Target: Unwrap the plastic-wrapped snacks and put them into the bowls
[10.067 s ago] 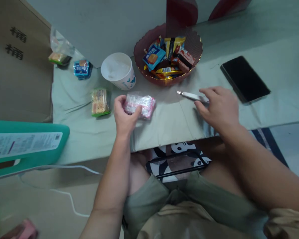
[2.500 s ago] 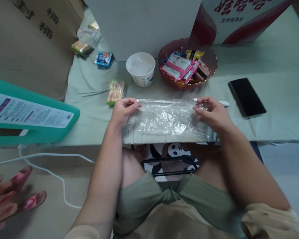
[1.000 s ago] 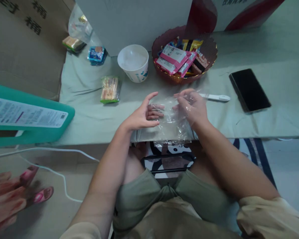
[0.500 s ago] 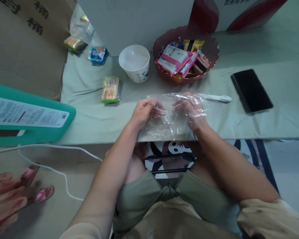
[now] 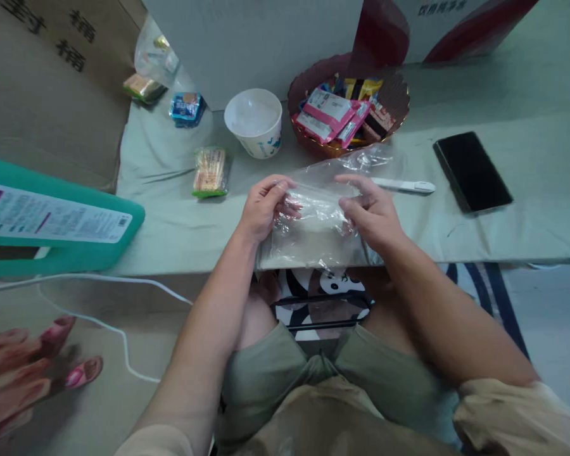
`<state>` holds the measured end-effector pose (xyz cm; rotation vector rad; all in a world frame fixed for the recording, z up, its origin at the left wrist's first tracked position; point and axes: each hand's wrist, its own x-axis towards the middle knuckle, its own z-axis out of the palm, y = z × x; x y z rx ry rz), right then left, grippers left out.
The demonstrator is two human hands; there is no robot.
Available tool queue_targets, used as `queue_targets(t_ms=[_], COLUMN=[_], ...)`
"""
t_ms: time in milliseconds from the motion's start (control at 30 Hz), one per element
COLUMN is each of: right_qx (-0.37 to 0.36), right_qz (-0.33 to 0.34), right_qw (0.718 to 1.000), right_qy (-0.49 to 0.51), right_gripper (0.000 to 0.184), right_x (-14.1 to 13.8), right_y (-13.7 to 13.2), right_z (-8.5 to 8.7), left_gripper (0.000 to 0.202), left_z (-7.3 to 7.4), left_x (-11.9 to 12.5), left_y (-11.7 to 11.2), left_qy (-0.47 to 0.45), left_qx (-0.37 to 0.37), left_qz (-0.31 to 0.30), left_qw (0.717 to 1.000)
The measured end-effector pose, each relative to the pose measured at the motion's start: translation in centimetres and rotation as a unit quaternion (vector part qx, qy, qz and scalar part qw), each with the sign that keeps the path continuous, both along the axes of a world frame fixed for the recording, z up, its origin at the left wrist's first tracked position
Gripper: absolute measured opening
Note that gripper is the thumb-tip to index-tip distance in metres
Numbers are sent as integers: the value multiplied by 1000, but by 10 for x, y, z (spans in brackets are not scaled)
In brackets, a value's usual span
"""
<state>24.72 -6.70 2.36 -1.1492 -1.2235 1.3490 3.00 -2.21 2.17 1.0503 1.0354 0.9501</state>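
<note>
A crumpled clear plastic bag point(image 5: 319, 214) lies at the table's front edge between my two hands. My left hand point(image 5: 265, 208) pinches its left side with curled fingers. My right hand point(image 5: 371, 214) grips its right side, thumb on top, and one loose corner of the bag sticks up behind that hand toward the bowl. Just beyond my right hand lies a white-handled utility knife point(image 5: 403, 185).
A dark red bowl point(image 5: 301, 88) of wrapped snacks and a white paper cup point(image 5: 253, 121) stand behind the bag. Cracker packet point(image 5: 209, 171), blue snack packet point(image 5: 186, 106), black phone point(image 5: 472, 170) at right. A teal board point(image 5: 52, 218) juts in from the left. Cardboard box and wall behind.
My hands have folded the spread-out bag inward into a smaller bundle and now grip it closer together; one corner has lifted toward the bowl.
</note>
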Motion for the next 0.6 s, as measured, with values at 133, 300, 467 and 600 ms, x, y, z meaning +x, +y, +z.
queue_targets(t_ms=[133, 300, 467, 600], right_qx=[32, 52, -9, -55], right_qz=[-11, -50, -100, -87], right_qw=[998, 997, 992, 980], right_qy=[46, 0, -70, -173], right_gripper=[45, 38, 40, 47], right_x=[2, 3, 0, -7], right_y=[-2, -1, 4, 4], right_z=[-5, -4, -1, 3], left_gripper=[33, 42, 49, 50], left_z=[-1, -19, -23, -13], left_x=[0, -8, -11, -5], left_y=[5, 12, 2, -12], left_qy=[-28, -4, 176, 290], left_qx=[-50, 30, 333, 408], left_qz=[-35, -33, 75, -30], left_qw=[998, 999, 923, 865])
